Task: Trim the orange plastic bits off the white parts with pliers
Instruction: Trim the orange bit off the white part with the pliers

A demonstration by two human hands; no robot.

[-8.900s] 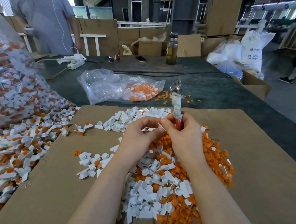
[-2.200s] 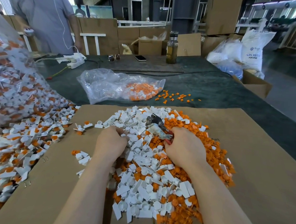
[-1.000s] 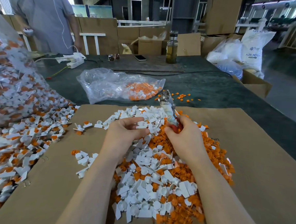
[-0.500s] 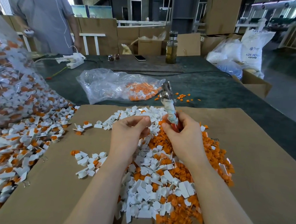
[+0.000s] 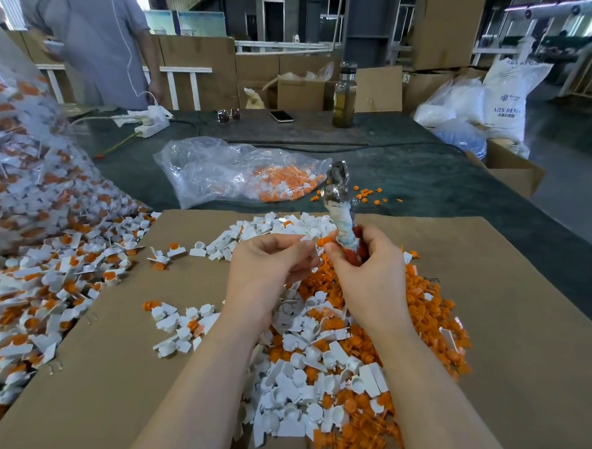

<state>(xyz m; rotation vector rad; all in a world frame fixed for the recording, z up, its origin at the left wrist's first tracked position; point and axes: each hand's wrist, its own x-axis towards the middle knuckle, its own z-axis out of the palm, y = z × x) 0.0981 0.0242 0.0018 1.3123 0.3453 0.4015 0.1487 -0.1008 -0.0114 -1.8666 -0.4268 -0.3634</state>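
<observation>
On cardboard, two hands, one pliers, right hand gripping.

Shiny metal pliers with cloth-wrapped handles, matt cardboard sheet, glossy clear plastic bag

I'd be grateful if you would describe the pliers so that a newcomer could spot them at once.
Start at the brown cardboard sheet covering the near table, and find the right hand raised over the pile of white and orange pieces. The pliers stand upright from that hand: a shiny metal head, a handle wrapped in grubby white tape, red grip below, the only metal tool among plastic.
</observation>
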